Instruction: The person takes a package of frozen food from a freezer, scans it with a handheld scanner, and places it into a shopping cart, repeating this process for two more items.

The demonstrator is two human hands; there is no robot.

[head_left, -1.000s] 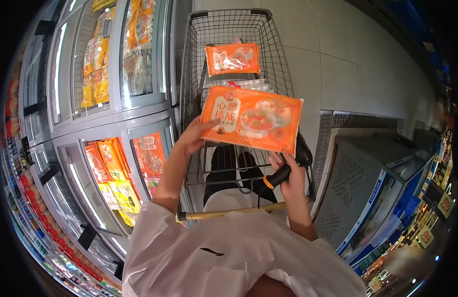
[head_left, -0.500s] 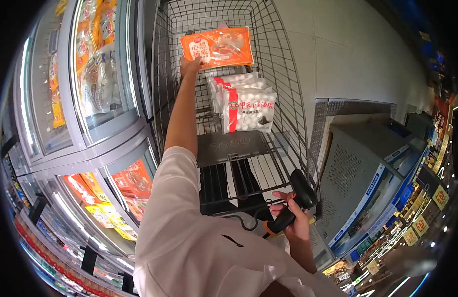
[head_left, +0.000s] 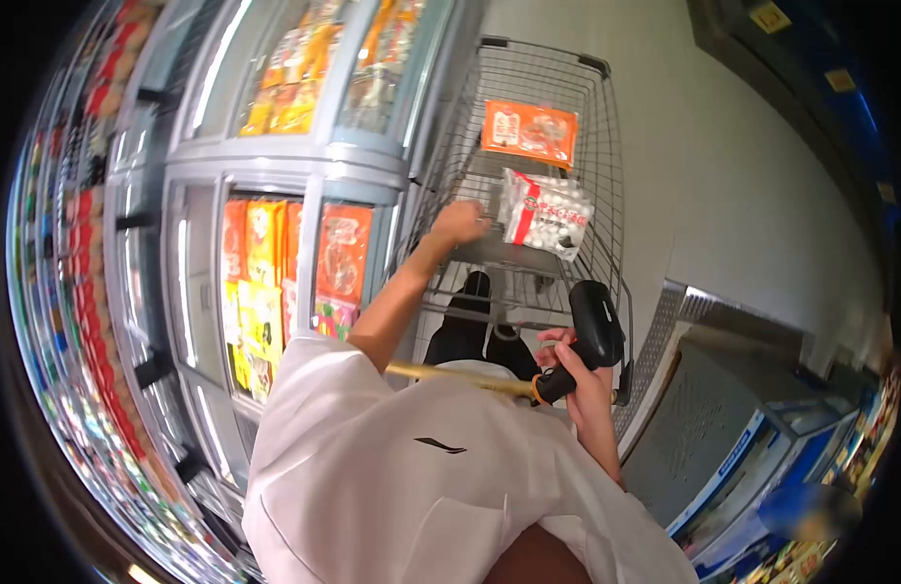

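My left hand (head_left: 460, 223) is over the left side of the wire shopping cart (head_left: 618, 156), left of the white bags. Its fingers are smeared by motion, and I see no package in it. Farther up the cart lies an orange food package (head_left: 530, 133), apart from that hand. Closer to me, clear bags of small white balls with a red stripe (head_left: 548, 216) are stacked. My right hand (head_left: 588, 384) is wrapped around the grip of a black barcode scanner (head_left: 596, 326), near the yellow cart handle (head_left: 460, 378).
Glass-door freezers (head_left: 319, 167) full of orange and yellow packages stand along the cart's left side. A grey metal cabinet (head_left: 694, 419) is at the lower right. Pale floor (head_left: 684, 146) runs along the cart's right side.
My left hand has let go of the orange package and drawn back toward me. The package lies in the cart. My view has shifted, showing more of the freezers. The right hand keeps its grip.
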